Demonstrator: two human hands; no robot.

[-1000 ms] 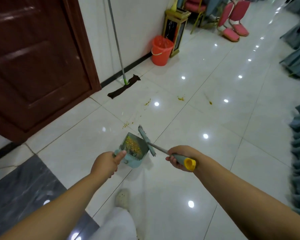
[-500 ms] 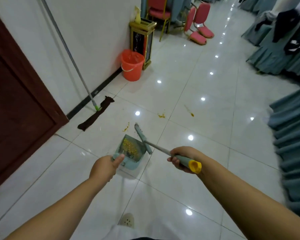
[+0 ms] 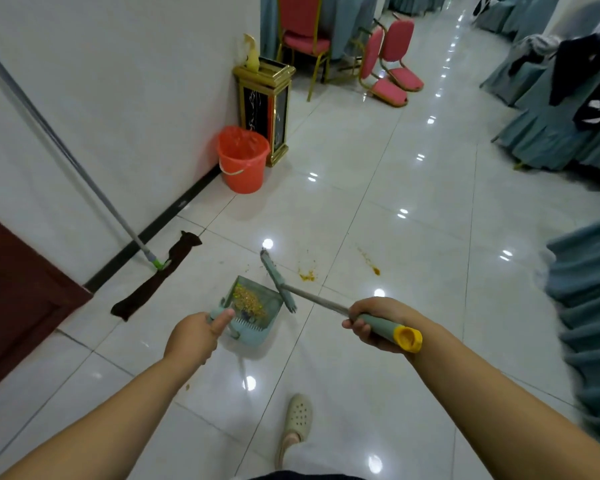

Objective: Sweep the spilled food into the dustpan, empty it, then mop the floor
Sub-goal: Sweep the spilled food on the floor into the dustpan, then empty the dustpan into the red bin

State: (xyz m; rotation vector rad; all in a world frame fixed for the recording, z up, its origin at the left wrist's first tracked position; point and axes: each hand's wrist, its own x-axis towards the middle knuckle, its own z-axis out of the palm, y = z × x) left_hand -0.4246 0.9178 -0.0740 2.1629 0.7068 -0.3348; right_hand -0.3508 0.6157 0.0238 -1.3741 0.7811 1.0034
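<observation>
The left hand covers the dustpan handle. The mop pole runs off the left edge. The door is cut by the same edge. The bucket contents cannot be told. The draped tables at right are blurred.

Glossy tiled floor, food spills, mop, orange bucket

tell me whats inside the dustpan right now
A heap of yellow-brown food crumbs lies inside the dustpan, held by the left hand. Its floor beneath the heap is covered.
</observation>
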